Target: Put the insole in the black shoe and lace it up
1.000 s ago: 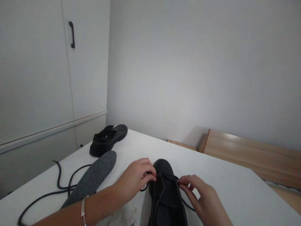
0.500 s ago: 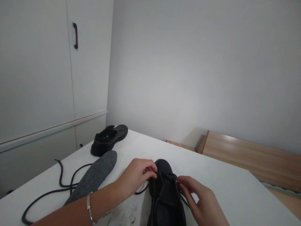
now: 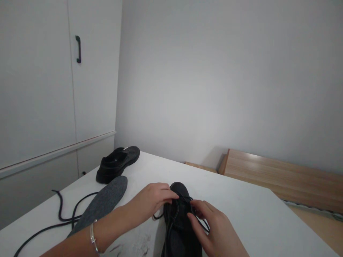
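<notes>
A black lace-up shoe (image 3: 184, 242) lies on the white table, toe pointing away from me. Its black shoelace (image 3: 205, 225) runs across the eyelets near the toe, with loose loops on both sides. From the left, my left hand (image 3: 157, 200) reaches over the eyelets, fingertips closed at the lace; its thumb is mostly hidden. My right hand (image 3: 211, 223) grips the right eyelet edge of the shoe between thumb and fingers, beside a loop of lace. Whether lace is also in that grip is hidden.
A second black shoe (image 3: 118, 164) stands at the table's far left. Nearer lies a grey felt insole (image 3: 107, 200), partly behind my left forearm, with a loose black lace (image 3: 61, 207) beside it. A wooden board (image 3: 268, 167) is beyond the table (image 3: 233, 200) at right; a white cabinet (image 3: 40, 89) stands left.
The view has shifted slightly right. My right hand has moved in from the lace at the shoe's right side onto the eyelet edge. My left fingers reach a little further over the shoe.
</notes>
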### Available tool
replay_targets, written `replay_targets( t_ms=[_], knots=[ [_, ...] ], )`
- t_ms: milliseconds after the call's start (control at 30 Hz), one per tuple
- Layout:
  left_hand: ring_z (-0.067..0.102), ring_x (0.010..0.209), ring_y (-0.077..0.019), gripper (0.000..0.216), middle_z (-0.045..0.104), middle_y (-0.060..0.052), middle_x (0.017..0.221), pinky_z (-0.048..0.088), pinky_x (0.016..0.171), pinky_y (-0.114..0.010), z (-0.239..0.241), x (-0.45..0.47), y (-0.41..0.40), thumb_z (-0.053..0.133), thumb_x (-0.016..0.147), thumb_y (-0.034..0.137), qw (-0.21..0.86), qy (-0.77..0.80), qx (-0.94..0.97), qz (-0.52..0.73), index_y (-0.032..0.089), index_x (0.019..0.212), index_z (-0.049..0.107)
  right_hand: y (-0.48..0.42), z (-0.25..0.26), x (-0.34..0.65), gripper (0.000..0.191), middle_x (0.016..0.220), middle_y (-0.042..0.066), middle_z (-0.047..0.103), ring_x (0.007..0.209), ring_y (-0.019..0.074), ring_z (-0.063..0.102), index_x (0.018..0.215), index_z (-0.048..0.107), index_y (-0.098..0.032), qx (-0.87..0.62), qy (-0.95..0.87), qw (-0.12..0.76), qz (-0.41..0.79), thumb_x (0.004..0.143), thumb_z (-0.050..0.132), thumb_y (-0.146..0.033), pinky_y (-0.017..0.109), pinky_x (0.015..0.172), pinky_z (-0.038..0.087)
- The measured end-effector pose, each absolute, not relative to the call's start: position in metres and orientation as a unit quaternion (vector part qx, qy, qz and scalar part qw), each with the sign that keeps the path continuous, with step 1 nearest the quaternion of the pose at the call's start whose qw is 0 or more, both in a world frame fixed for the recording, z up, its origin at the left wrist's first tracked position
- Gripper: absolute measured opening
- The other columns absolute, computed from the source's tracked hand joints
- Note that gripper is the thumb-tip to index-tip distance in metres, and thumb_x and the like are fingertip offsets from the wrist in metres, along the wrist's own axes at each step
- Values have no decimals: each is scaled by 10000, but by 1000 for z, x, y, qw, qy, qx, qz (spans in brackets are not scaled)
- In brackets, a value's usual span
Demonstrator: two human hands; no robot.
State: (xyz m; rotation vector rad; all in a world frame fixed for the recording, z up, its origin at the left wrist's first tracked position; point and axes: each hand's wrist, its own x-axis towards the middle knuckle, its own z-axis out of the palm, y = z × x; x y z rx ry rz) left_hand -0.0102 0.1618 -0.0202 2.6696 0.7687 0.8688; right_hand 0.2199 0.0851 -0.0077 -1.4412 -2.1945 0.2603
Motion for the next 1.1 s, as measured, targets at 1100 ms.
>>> replay_targets(
  t_ms=[1100],
  knots=[
    [694, 883, -369, 219, 692, -203, 890, 552, 804, -489, 22, 44, 137, 532, 718, -47, 62, 454, 884, 96, 85, 829, 667, 81, 13, 190, 383, 972, 125, 694, 875, 277, 698, 1040, 686, -145, -615, -783, 91, -24, 837, 417, 36, 384, 765, 573]
  ],
)
